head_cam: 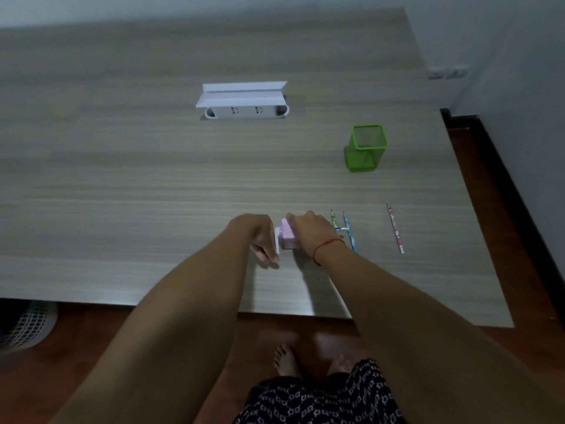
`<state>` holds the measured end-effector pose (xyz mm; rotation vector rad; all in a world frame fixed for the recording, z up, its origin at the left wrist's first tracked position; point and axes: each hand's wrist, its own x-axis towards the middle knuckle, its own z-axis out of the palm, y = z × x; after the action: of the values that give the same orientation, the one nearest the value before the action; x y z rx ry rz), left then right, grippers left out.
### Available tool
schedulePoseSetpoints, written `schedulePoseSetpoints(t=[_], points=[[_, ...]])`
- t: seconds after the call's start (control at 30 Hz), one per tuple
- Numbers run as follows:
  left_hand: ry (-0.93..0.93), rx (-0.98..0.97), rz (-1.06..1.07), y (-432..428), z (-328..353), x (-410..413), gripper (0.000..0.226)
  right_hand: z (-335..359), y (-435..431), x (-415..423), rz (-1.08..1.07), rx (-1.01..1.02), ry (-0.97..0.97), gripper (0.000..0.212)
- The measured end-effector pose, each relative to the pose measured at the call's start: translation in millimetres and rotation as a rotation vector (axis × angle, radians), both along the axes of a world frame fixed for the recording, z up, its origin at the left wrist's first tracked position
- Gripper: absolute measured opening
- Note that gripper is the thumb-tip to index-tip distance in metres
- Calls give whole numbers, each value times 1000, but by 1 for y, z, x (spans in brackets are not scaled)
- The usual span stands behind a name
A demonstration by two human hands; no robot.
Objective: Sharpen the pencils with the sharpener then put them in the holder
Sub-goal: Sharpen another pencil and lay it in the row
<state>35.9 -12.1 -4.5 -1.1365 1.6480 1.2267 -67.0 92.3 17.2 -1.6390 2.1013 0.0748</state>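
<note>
Wood-grain table (122, 179) bears a pink sharpener (287, 235), right hand (312, 231) clasping it, left hand (258, 237) pinching its white crank (277, 243).

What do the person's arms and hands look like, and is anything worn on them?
No sleeves show: both arms are bare as far as the picture's edge. The right hand has a thin red thread tied round its wrist. The left hand shows no ring, watch or band.

One green pencil (334, 220), one blue pencil (350, 234) and one pink pencil (395, 229), three altogether; one sharpener (288, 235), one holder (360, 162), one white socket box (244, 112).
</note>
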Motion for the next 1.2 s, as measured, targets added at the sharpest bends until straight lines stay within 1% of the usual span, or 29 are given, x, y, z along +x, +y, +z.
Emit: schedulePoseSetpoints(t=[0.07,0.13,0.2,0.23,0.3,0.37,0.5,0.57,0.6,0.7,0.73,0.8,0.87,0.9,0.97,1.0,1.07,1.13,1.2], points=[[8,-71,-14,5,-8,1,28,-1,-1,-1,33,-13,17,36],[-1,-233,-65,7,-21,0,17,-1,-1,-2,54,-19,16,37],[3,-385,-89,6,-29,-2,25,1,0,-3,66,-27,21,40],[24,-453,-83,4,-29,-4,25,2,0,-3,72,-32,28,41],[98,-586,-73,-2,-29,-8,20,1,0,-3,74,-40,21,41],[171,-698,-50,-9,-29,-11,27,1,-3,0,67,-24,29,41],[274,-848,-9,-17,-29,-15,15,7,-6,2,26,-13,26,38],[307,-846,0,-24,-19,-19,14,4,-6,1,1,-1,13,39],[316,-815,-8,-28,-11,-21,13,1,-5,1,16,12,26,41],[278,-738,-72,-39,5,-22,12,-13,-2,-3,70,31,101,63],[267,-733,-87,-43,6,-23,9,-16,-1,-3,70,34,119,66],[244,-733,-114,-44,4,-24,8,-23,4,2,71,12,175,65],[216,-737,-175,-41,2,-26,9,-33,8,7,60,-88,219,63],[210,-733,-195,-40,1,-25,11,-38,10,9,58,-102,263,60],[201,-700,-182,-40,-2,-23,12,-51,16,13,67,-77,328,59],[196,-695,-174,-40,-4,-21,12,-57,18,14,79,-21,323,60],[184,-700,-183,-40,-6,-18,12,-56,20,15,97,-29,356,60],[184,-715,-209,-40,-3,-17,14,-59,16,18,75,-17,361,60],[203,-725,-232,-39,8,-20,19,-45,15,22,52,35,327,59]])
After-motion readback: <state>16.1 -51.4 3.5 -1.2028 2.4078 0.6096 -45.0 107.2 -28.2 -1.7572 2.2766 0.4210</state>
